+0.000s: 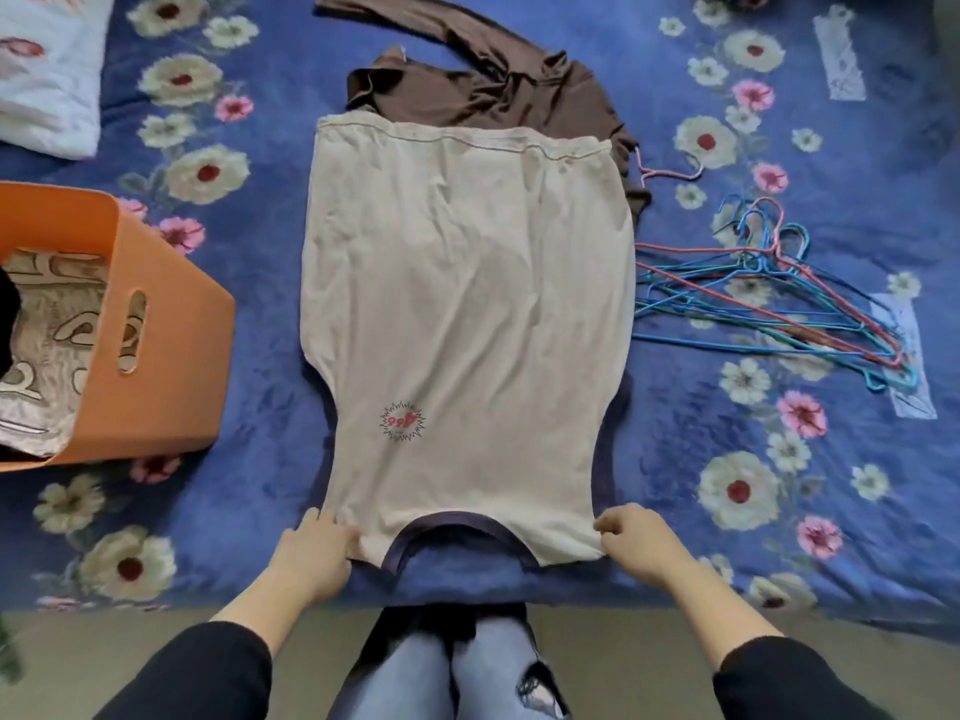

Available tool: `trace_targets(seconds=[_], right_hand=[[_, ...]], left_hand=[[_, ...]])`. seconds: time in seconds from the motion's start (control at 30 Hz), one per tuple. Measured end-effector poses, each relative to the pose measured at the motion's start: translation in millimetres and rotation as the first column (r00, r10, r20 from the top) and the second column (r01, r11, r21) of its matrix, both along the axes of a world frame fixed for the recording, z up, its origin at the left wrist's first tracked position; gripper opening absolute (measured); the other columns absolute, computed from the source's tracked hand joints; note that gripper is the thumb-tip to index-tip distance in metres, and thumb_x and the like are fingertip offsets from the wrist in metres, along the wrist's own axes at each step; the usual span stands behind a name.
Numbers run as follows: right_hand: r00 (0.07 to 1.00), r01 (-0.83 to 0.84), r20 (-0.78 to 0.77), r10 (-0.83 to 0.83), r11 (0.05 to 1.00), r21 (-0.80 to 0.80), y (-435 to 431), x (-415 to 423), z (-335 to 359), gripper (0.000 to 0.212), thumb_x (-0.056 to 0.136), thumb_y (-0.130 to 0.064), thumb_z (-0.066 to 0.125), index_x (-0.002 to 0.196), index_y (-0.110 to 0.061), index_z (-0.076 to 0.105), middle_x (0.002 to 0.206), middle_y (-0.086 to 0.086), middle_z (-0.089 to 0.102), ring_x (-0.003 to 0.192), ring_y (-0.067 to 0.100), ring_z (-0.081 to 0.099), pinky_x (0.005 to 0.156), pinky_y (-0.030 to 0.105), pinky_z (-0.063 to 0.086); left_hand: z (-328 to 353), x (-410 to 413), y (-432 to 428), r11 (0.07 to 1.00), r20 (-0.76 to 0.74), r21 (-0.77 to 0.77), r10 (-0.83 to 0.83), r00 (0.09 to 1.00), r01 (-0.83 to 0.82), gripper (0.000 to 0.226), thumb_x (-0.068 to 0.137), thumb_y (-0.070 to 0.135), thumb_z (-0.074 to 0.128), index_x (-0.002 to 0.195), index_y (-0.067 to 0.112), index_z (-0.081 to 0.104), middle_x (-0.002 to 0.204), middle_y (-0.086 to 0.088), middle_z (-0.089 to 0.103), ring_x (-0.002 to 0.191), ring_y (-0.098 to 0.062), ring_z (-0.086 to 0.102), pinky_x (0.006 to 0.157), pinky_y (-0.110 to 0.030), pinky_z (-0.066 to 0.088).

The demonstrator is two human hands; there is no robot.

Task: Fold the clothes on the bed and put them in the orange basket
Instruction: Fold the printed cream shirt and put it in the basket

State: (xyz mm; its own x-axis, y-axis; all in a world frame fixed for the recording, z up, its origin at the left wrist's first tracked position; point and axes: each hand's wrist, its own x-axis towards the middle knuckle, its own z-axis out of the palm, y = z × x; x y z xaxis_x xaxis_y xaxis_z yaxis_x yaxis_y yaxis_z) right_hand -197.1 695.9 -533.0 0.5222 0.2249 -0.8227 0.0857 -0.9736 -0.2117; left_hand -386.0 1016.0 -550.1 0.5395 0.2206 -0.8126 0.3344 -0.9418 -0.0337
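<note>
Cream-coloured T-shirt (467,314) lies spread flat on the bed (260,511), with its dark-trimmed neckline toward you and its hem at the far end. A small red print shows on the upper surface. Your left hand (317,553) grips the shoulder corner to the left of the neckline, fingers curled onto the fabric. Your right hand (636,548) pinches the opposite shoulder corner in the same manner. A brown garment (498,90) lies crumpled beyond the hem, and the T-shirt partly overlaps it. The orange basket (171,366) stands on the bed to the left of the T-shirt, apart from it, and holds a patterned folded cloth (52,324). A pile of coloured wire hangers (769,298) lies to the right of the T-shirt. A white pillow (47,70) occupies the far left corner.
</note>
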Motion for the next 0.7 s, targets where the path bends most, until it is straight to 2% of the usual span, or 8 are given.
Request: trace_targets(seconds=[0.1, 0.17, 0.23, 0.33, 0.47, 0.53, 0.6, 0.7], right_hand=[[0.963, 0.219, 0.156, -0.220, 0.975, 0.022, 2, 10, -15, 0.029, 0.088, -0.012, 0.048, 0.112, -0.015, 0.063, 0.115, 0.006, 0.065, 0.107, 0.028, 0.057, 0.085, 0.032, 0.043], [0.887, 0.377, 0.253, -0.385, 0.922, 0.083, 4, 21, -31, 0.033, 0.091, -0.019, 0.053, 0.122, -0.009, 0.056, 0.122, 0.010, 0.060, 0.108, 0.029, 0.055, 0.088, 0.035, 0.041], [0.794, 0.517, 0.266, -0.547, 0.837, 0.181, 12, 36, -45, 0.042, 0.091, -0.030, 0.060, 0.124, -0.007, 0.052, 0.121, 0.010, 0.057, 0.112, 0.029, 0.054, 0.086, 0.034, 0.039], [0.592, 0.713, 0.171, -0.787, 0.611, 0.345, 29, 65, -62, 0.059, 0.083, -0.041, 0.070, 0.126, -0.008, 0.047, 0.112, 0.006, 0.055, 0.107, 0.024, 0.054, 0.083, 0.032, 0.040], [0.352, 0.831, 0.026, -0.936, 0.325, 0.452, 54, 100, -78, 0.068, 0.078, -0.032, 0.077, 0.132, -0.009, 0.044, 0.121, 0.001, 0.052, 0.108, 0.018, 0.052, 0.091, 0.034, 0.045], [0.324, 0.861, -0.085, -0.942, 0.256, 0.440, 63, 110, -77, 0.057, 0.078, -0.018, 0.075, 0.128, -0.008, 0.049, 0.114, 0.002, 0.053, 0.100, 0.018, 0.052, 0.081, 0.030, 0.045], [0.309, 0.855, -0.143, -0.940, 0.209, 0.475, 60, 117, -77, 0.033, 0.073, -0.004, 0.070, 0.104, -0.005, 0.061, 0.092, 0.007, 0.060, 0.084, 0.019, 0.053, 0.068, 0.029, 0.043], [0.262, 0.791, 0.028, -0.965, 0.231, 0.567, 44, 118, -77, 0.014, 0.075, -0.003, 0.067, 0.085, -0.009, 0.059, 0.080, 0.001, 0.058, 0.077, 0.017, 0.051, 0.062, 0.026, 0.042]], left_hand=[[-16, 11, -8, 0.965, 0.164, -0.082, 0.261, 0.951, -0.250, 0.030, 0.095, 0.022, 0.040, 0.121, 0.022, 0.055, 0.122, -0.005, 0.050, 0.113, -0.026, 0.047, 0.088, -0.038, 0.046], [-29, 18, -16, 0.945, 0.268, -0.150, 0.320, 0.908, -0.289, 0.030, 0.095, 0.028, 0.045, 0.124, 0.022, 0.054, 0.120, -0.002, 0.050, 0.110, -0.025, 0.051, 0.083, -0.035, 0.045], [-36, 24, -27, 0.945, 0.360, -0.251, 0.294, 0.885, -0.212, 0.035, 0.090, 0.038, 0.045, 0.121, 0.023, 0.054, 0.116, 0.002, 0.053, 0.107, -0.022, 0.053, 0.080, -0.034, 0.043], [-48, 31, -47, 0.936, 0.435, -0.351, 0.161, 0.886, 0.003, 0.049, 0.074, 0.049, 0.041, 0.115, 0.027, 0.053, 0.102, 0.005, 0.054, 0.092, -0.018, 0.056, 0.071, -0.029, 0.043], [-72, 44, -64, 0.949, 0.522, -0.256, -0.027, 0.853, 0.186, 0.048, 0.058, 0.039, 0.061, 0.103, 0.025, 0.052, 0.083, 0.004, 0.050, 0.070, -0.020, 0.058, 0.051, -0.028, 0.045], [-78, 50, -66, 0.958, 0.518, -0.197, -0.078, 0.852, 0.207, 0.055, 0.047, 0.025, 0.069, 0.098, 0.023, 0.050, 0.078, 0.003, 0.049, 0.063, -0.022, 0.057, 0.044, -0.028, 0.043], [-83, 52, -68, 0.967, 0.498, -0.150, -0.106, 0.861, 0.206, 0.058, 0.041, 0.012, 0.069, 0.095, 0.023, 0.049, 0.076, 0.002, 0.049, 0.060, -0.023, 0.057, 0.040, -0.028, 0.040], [-85, 52, -68, 0.955, 0.490, -0.204, -0.091, 0.867, 0.216, 0.056, 0.046, -0.001, 0.064, 0.093, 0.022, 0.043, 0.079, 0.000, 0.050, 0.062, -0.026, 0.055, 0.043, -0.032, 0.044]])
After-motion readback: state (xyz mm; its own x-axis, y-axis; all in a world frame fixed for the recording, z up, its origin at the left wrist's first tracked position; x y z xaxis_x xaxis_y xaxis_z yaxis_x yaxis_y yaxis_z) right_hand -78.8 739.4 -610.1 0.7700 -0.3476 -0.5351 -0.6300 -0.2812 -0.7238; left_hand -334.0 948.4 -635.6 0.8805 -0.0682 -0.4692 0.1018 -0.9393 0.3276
